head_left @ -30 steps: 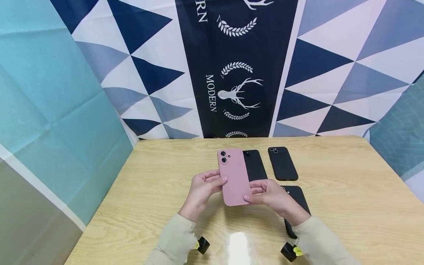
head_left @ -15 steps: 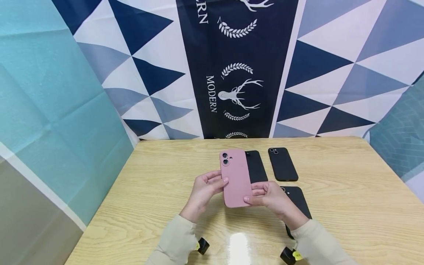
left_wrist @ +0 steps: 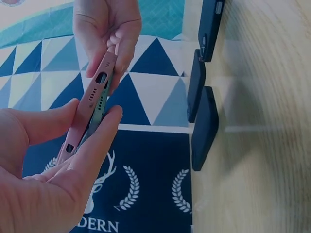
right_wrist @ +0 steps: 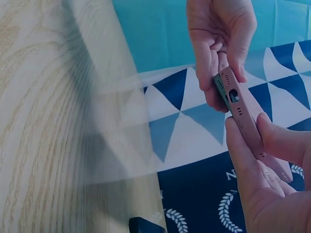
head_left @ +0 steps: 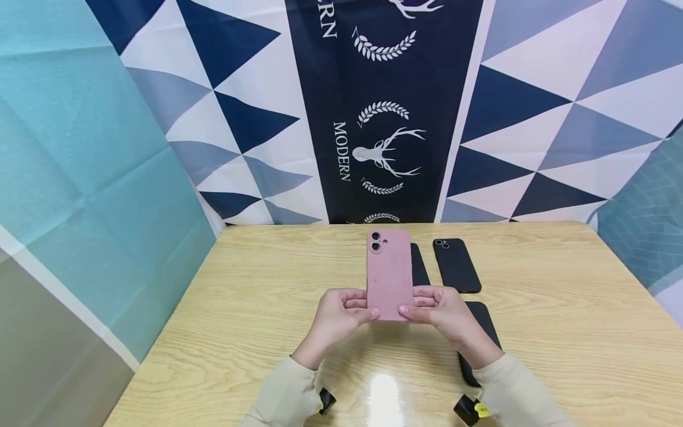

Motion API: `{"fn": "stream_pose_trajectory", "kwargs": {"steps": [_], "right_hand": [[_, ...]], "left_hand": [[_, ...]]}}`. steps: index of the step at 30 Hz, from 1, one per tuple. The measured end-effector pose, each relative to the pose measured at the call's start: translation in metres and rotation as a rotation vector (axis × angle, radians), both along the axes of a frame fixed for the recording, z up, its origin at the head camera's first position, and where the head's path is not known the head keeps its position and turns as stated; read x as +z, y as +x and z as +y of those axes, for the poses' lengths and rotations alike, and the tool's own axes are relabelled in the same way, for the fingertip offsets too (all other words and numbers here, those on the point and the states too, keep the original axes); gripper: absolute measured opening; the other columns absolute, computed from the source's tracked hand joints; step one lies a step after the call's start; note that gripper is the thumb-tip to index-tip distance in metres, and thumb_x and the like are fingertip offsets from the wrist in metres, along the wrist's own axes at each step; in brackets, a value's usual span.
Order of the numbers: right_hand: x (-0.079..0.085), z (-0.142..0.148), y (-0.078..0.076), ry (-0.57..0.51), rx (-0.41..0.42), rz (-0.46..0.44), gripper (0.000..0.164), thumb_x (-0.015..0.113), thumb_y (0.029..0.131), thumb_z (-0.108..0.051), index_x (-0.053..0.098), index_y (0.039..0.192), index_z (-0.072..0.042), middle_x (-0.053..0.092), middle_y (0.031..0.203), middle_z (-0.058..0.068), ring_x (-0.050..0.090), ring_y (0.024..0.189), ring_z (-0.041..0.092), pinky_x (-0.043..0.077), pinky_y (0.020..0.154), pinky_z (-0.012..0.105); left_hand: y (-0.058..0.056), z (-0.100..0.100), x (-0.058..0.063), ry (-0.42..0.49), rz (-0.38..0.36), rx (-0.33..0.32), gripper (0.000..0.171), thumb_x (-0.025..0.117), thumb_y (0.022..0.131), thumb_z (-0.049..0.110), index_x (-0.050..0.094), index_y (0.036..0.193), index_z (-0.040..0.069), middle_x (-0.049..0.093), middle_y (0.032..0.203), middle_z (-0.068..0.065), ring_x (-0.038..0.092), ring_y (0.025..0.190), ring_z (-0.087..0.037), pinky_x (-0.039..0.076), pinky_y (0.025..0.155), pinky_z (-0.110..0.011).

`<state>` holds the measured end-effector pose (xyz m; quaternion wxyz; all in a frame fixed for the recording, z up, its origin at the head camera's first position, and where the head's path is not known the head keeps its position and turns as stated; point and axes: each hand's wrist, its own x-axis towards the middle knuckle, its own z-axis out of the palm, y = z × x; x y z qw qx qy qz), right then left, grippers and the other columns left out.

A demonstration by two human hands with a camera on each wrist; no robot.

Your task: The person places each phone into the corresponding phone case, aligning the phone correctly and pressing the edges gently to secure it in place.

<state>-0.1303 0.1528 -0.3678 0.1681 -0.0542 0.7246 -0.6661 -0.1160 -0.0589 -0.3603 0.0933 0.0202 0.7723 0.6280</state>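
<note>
A pink phone case (head_left: 389, 273) with two camera holes stands raised over the table, its back toward the head camera. Along its lower edge, the left wrist view shows a greenish phone (left_wrist: 98, 108) against the case's inner side, with a narrow gap between them at one end. My left hand (head_left: 342, 315) grips the lower left edge, thumb on the pink back and fingers behind. At the lower right edge my right hand (head_left: 446, 313) pinches it the same way. The phone's front is hidden.
Several black phone-shaped pieces lie to the right on the wooden table (head_left: 267, 296): one with two lenses (head_left: 458, 267), one partly behind the pink case (head_left: 420, 268), one partly behind the right wrist (head_left: 482, 323). A patterned cloth (head_left: 384, 118) hangs at the back.
The pink case has risen slightly, shifted right and turned from a tilt to nearly upright. My left hand has slid down its left edge, level with the right hand.
</note>
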Motion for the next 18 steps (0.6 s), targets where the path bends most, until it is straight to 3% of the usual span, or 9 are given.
{"fn": "stream_pose_trajectory", "kwargs": {"steps": [10, 18], "right_hand": [[0.0018, -0.0018, -0.0006, 0.064, -0.002, 0.038, 0.053, 0.074, 0.082, -0.01, 0.054, 0.125, 0.014, 0.076, 0.097, 0.01, 0.071, 0.079, 0.002, 0.057, 0.074, 0.019], [-0.0023, -0.0011, 0.0006, 0.055, 0.013, 0.003, 0.052, 0.074, 0.083, -0.012, 0.055, 0.125, 0.012, 0.077, 0.091, 0.001, 0.071, 0.08, 0.003, 0.057, 0.075, 0.019]], "left_hand": [[0.0031, 0.0045, 0.0037, 0.012, 0.011, 0.043, 0.035, 0.07, 0.081, -0.003, 0.062, 0.113, -0.014, 0.071, 0.101, -0.026, 0.074, 0.087, -0.029, 0.061, 0.073, -0.026], [0.0074, 0.0055, 0.005, 0.133, -0.031, 0.052, 0.029, 0.065, 0.082, -0.011, 0.061, 0.11, -0.018, 0.069, 0.097, -0.032, 0.073, 0.078, -0.036, 0.061, 0.071, -0.035]]}}
